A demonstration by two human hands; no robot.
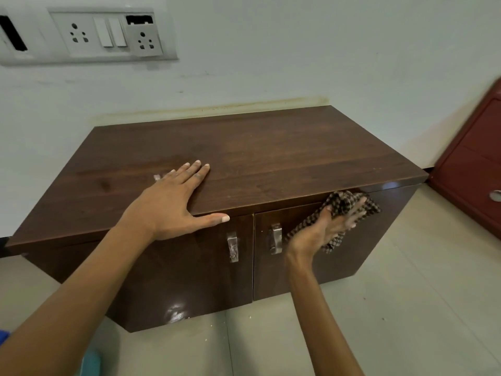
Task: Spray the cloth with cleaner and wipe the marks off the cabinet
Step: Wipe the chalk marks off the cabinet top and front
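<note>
Both splayed: left hand point(168, 204) flat on cabinet point(271, 153), right hand point(320, 229) pressing cloth point(344, 202) against it

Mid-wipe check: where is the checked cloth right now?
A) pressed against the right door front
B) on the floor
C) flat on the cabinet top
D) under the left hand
A: the right hand presses the checked cloth against the top of the right door, while the left hand lies flat on the cabinet top.
</note>
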